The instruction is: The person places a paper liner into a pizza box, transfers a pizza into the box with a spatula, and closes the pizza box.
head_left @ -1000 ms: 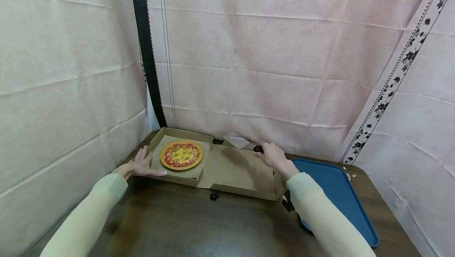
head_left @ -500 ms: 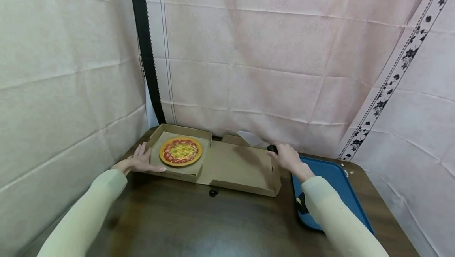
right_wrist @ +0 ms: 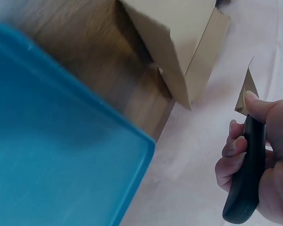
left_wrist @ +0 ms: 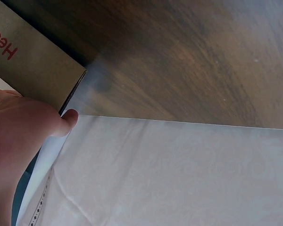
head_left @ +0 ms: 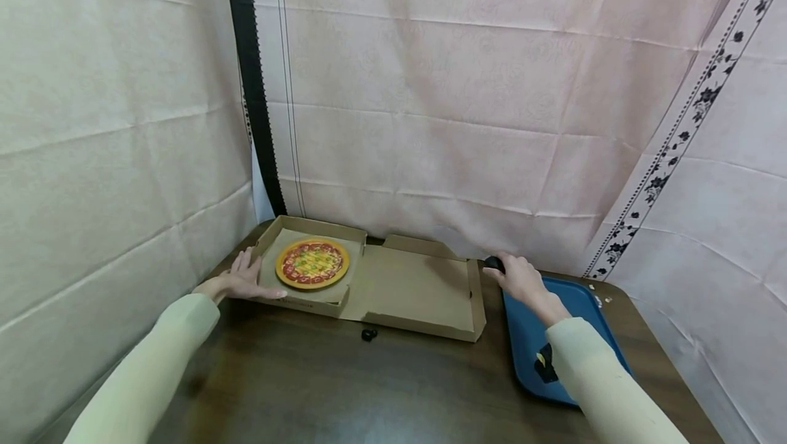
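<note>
A toy-like pizza [head_left: 312, 263] lies on a paper sheet inside the left half of an open cardboard pizza box [head_left: 418, 290]. My left hand [head_left: 241, 279] rests against that box's left front corner, fingers spread along the side and thumb along the front; in the left wrist view the hand [left_wrist: 19, 125] covers part of the box wall. By its black handle, my right hand [head_left: 521, 283] grips a pizza server [right_wrist: 247, 165] beyond the right end of the lid. Its metal blade is seen edge-on in the right wrist view and is hard to make out in the head view.
A blue tray [head_left: 522, 362] stands right of the box, under my right forearm. On it lies a black and yellow item [head_left: 544, 365], partly hidden by my sleeve. Small black pieces [head_left: 369, 335] lie before the box. Cloth curtains [head_left: 430, 123] enclose the table's back and sides.
My right hand has moved right with the pizza server, from above the lid's back edge to the tray's back corner. The left hand stays at the box corner.
</note>
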### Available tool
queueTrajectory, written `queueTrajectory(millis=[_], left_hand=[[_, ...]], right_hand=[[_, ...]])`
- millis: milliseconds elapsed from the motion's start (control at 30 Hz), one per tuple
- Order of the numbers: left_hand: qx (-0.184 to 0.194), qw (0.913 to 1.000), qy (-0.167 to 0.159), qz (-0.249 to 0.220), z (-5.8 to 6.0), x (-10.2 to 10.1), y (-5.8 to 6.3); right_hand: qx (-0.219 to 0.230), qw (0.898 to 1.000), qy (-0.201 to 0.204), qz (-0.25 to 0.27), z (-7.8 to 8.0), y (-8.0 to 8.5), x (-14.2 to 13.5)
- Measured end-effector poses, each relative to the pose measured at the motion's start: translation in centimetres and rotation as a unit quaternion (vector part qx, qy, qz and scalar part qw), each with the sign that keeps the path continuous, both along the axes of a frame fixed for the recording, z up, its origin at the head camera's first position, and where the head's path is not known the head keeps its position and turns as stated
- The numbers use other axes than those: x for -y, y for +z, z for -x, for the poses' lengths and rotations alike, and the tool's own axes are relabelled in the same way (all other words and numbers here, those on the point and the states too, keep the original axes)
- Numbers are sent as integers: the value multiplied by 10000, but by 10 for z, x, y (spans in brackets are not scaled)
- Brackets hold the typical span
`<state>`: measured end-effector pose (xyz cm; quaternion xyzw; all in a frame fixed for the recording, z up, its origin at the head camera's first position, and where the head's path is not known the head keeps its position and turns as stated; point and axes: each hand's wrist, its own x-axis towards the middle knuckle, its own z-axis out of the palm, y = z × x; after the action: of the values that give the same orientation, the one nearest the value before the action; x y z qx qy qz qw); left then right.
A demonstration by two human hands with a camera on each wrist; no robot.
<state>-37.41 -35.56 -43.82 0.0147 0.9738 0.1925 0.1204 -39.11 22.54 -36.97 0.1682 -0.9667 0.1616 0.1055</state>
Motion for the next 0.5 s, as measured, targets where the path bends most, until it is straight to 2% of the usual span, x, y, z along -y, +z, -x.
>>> queueTrajectory(millis=[500], left_hand=[[70,10000,44,-18,-2,-3,3]], right_hand=[[-122,9994,-322,-75,-9,4,-42]])
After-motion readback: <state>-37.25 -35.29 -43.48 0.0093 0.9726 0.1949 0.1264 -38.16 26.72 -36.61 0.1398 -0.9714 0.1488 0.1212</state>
